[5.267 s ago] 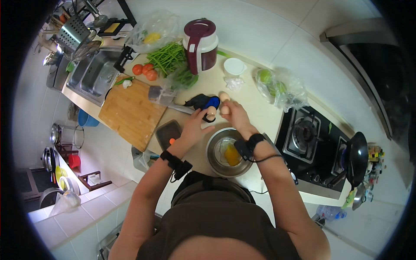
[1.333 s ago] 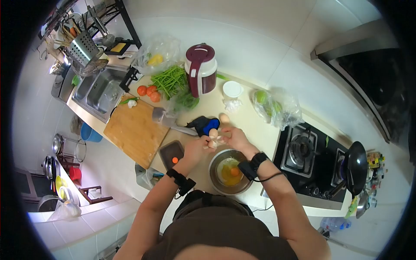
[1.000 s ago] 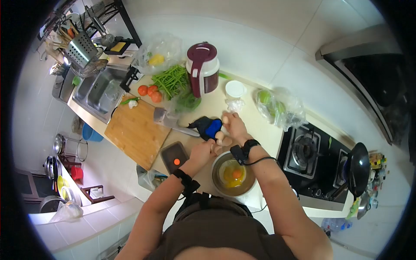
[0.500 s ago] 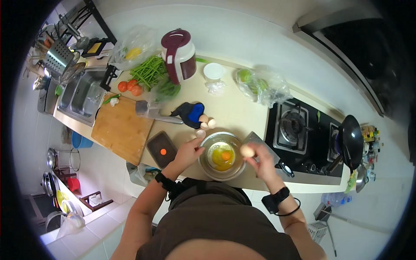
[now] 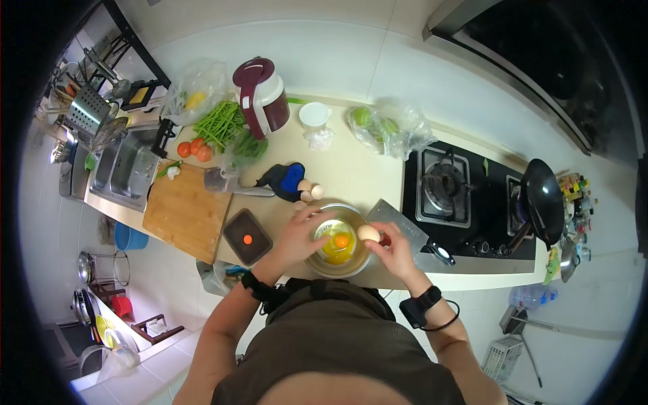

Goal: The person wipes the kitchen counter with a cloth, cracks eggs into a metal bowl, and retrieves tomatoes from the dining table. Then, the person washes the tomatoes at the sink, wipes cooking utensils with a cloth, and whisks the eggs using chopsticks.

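A whole egg [image 5: 368, 233] is pinched in the fingers of my right hand [image 5: 394, 252], above the right rim of the metal bowl [image 5: 361, 260]. Inside the bowl lies a raw egg [image 5: 341, 240] with its yolk round and whole. My left hand [image 5: 300, 236] reaches over the bowl's left side, fingers spread and nothing visible in them. Cracked eggshells [image 5: 310, 192] sit just behind the bowl, close to a black and blue cloth-like item [image 5: 289, 180]. A wide metal blade, apparently a cleaver [image 5: 401, 224], lies to the right of the bowl, partly behind my right hand.
Left of the bowl are a dark lidded box [image 5: 248, 248] and a wooden cutting board [image 5: 185, 209]. Tomatoes [image 5: 196, 149], green beans [image 5: 219, 125] and a maroon jug [image 5: 260, 94] stand behind. At right is a gas stove [image 5: 466, 196] with a black wok [image 5: 542, 202].
My right hand has brought the egg left to the bowl's rim. My left hand has moved from beside the bowl to over its left part. The whole view has shifted slightly.
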Tool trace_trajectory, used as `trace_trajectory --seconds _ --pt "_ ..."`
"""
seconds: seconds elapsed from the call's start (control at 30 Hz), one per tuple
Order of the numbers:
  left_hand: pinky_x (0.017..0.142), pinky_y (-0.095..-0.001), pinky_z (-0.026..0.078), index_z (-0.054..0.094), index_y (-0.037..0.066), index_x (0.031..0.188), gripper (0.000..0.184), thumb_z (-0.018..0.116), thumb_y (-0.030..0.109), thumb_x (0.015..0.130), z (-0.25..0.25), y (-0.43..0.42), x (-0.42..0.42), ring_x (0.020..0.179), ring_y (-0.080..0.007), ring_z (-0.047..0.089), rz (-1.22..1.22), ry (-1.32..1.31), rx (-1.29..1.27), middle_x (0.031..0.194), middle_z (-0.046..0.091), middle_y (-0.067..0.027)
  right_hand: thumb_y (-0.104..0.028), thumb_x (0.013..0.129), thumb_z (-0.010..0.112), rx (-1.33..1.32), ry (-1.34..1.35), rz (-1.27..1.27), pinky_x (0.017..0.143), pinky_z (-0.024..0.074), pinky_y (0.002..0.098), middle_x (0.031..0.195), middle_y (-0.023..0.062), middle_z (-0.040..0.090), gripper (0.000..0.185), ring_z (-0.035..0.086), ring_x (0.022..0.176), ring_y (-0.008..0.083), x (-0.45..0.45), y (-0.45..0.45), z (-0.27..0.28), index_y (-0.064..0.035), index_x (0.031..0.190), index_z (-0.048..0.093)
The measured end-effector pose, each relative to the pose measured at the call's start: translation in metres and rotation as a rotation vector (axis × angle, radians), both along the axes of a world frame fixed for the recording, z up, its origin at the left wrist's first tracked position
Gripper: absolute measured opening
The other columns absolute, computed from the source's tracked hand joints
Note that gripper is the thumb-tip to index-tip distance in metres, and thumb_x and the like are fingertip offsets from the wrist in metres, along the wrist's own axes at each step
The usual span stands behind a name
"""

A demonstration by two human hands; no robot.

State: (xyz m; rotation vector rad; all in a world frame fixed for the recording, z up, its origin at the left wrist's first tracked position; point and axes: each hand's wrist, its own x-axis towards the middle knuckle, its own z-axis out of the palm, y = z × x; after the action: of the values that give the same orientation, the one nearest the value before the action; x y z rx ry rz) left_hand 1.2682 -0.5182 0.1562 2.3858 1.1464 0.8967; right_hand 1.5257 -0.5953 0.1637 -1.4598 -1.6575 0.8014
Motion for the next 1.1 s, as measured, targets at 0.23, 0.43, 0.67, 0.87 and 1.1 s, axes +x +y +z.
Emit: trace_trajectory --seconds 0.23,0.43,0.67,0.87,1.1 --pt "0.079 -0.0326 0.055 0.061 0.008 0.123 0.044 0.07 0.01 0.081 0.002 -0.006 0.036 0.092 -0.0219 0.067 -0.313 -0.272 -0.542 0.11 0.065 -0.0112 -0.012 0.091 0.067 -0.573 0.678 0.107 0.059 0.0532 0.0244 0.092 0.0082 0.063 0.03 0.063 0.07 0.012 -0.006 0.027 -0.021 -0.0022 0.114 0.05" --pt "0.077 -0.0299 0.056 0.061 0.004 0.118 0.04 0.069 0.004 0.079 -0.005 -0.009 0.034 0.088 -0.0185 0.07 -0.245 -0.28 -0.676 0.103 0.068 -0.0105 -0.011 0.087 0.068 -0.439 0.512 0.145 0.059 0.0531 0.0261 0.088 0.0098 0.065 0.032 0.064 0.069 0.0136 -0.023 0.022 -0.025 -0.0009 0.112 0.051" --pt "0.077 -0.0302 0.056 0.062 0.005 0.116 0.043 0.069 0.003 0.073 -0.014 -0.015 0.039 0.086 -0.0193 0.07 -0.107 -0.228 -0.602 0.101 0.068 -0.0109 -0.007 0.078 0.068 -0.252 0.034 0.1 0.071 0.0536 0.0379 0.09 0.0176 0.066 0.035 0.068 0.078 0.0322 -0.027 0.02 -0.015 -0.0074 0.11 0.054" --pt "0.074 -0.0354 0.054 0.063 0.009 0.111 0.039 0.07 0.007 0.072 0.007 -0.016 0.028 0.084 -0.0266 0.065 -0.143 -0.097 -0.388 0.099 0.064 -0.0098 -0.003 0.077 0.066 -0.189 -0.1 0.201 0.07 0.0539 0.0411 0.093 0.0181 0.065 0.036 0.067 0.081 0.0373 -0.015 0.021 -0.006 -0.0071 0.11 0.055" --pt "0.074 -0.0326 0.055 0.065 0.013 0.116 0.042 0.069 0.007 0.074 0.074 -0.019 0.023 0.087 -0.0251 0.065 -0.157 -0.011 -0.08 0.106 0.063 -0.008 0.002 0.078 0.065 0.082 -0.145 0.224 0.064 0.053 0.0294 0.107 0.0124 0.056 0.038 0.064 0.075 0.0207 -0.016 0.02 0.077 -0.0065 0.115 0.06"
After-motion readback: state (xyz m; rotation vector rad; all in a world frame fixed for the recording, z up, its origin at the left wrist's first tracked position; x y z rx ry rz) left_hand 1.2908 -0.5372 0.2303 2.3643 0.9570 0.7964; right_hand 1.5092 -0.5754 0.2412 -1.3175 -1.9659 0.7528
